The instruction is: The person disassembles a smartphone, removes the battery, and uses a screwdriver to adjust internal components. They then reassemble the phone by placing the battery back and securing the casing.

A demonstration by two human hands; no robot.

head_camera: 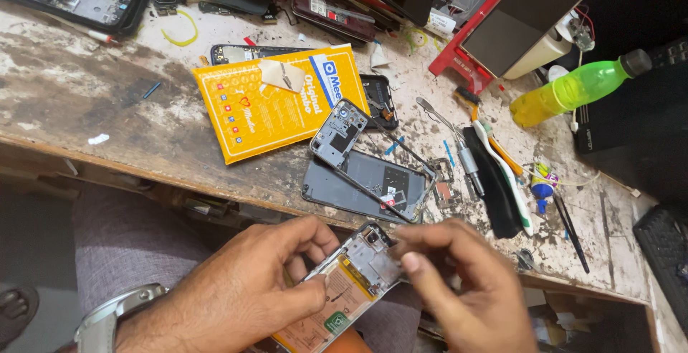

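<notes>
My left hand (pixel 244 292) holds an opened phone (pixel 355 278) over my lap, its back off so the battery and circuit board show. My right hand (pixel 466 288) hovers at the phone's upper right edge, fingers pinched together near the board; whether anything is between them I cannot tell. A watch (pixel 107 317) sits on my left wrist. On the worn workbench (pixel 86 102) just beyond lie a phone middle frame (pixel 340 134) and a grey back cover (pixel 358 181).
A yellow packet (pixel 258 109) lies mid-bench. A screwdriver (pixel 466 156), toothbrush (pixel 505 170), black tools and a small glue tube (pixel 542 184) lie to the right. A green bottle (pixel 573 91), a red stand (pixel 473 45) and several phone parts stand at the back.
</notes>
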